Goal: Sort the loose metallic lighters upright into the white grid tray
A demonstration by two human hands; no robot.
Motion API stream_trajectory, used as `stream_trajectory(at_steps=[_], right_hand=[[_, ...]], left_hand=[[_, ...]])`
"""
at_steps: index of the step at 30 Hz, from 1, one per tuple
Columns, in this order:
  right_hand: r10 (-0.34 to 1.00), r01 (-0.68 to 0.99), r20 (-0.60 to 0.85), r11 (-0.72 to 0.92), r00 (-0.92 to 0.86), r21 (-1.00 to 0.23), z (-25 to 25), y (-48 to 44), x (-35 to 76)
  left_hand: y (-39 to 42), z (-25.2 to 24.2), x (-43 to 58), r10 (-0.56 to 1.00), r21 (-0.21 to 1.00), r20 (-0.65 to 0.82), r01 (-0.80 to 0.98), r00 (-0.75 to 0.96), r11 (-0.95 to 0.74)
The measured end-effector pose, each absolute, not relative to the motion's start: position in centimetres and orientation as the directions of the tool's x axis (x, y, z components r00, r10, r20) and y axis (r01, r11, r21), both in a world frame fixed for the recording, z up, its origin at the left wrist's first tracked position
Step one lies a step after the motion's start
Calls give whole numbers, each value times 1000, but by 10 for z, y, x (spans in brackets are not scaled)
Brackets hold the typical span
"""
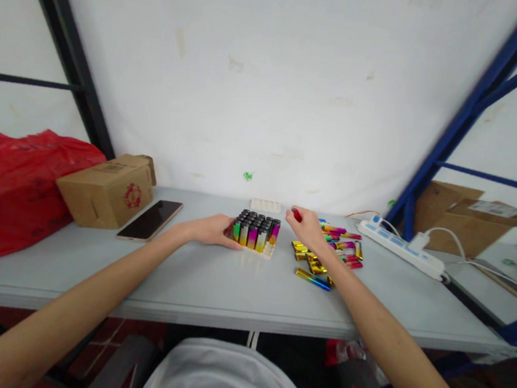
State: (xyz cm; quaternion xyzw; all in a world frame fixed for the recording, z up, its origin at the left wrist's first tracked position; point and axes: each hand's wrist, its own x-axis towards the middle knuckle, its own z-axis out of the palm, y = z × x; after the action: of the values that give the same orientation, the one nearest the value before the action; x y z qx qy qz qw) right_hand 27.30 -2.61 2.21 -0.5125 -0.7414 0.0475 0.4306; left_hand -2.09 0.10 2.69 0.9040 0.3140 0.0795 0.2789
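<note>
In the middle of the table stands a small white tray [268, 252] with rows of upright lighters [252, 237], shiny in mixed colours with black tops. My left hand [217, 230] grips its left side, the thumb along the front and the other fingers partly hidden behind. To the right of the tray and raised above the table, my right hand [306, 227] is closed around a red lighter [296, 214], of which only one end shows. A loose pile of metallic lighters [316, 264] lies beneath and beside my right forearm, which hides part of it.
Behind the filled tray, a second white tray [265, 205] lies by the wall. A phone [150, 220], a cardboard box [107, 192] and a red plastic bag [20, 192] are on the left. To the right are a power strip [399, 246] and flattened cardboard [451, 219].
</note>
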Motion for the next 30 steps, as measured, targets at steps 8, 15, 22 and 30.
stream_trajectory(at_steps=[8, 15, 22, 30], right_hand=[[792, 729, 599, 479, -118, -490, 18, -24, 271], [800, 739, 583, 477, -141, -475, 16, -23, 271], [795, 740, 583, 492, -167, -459, 14, -20, 272], [788, 726, 584, 517, -197, -453, 19, -27, 272]], left_hand=[[-2, 31, -18, 649, 514, -48, 576, 759, -635], [1, 28, -19, 650, 504, -37, 576, 759, -644], [0, 27, -22, 637, 545, -28, 546, 771, -637], [-1, 29, -21, 632, 543, -31, 544, 774, -640]])
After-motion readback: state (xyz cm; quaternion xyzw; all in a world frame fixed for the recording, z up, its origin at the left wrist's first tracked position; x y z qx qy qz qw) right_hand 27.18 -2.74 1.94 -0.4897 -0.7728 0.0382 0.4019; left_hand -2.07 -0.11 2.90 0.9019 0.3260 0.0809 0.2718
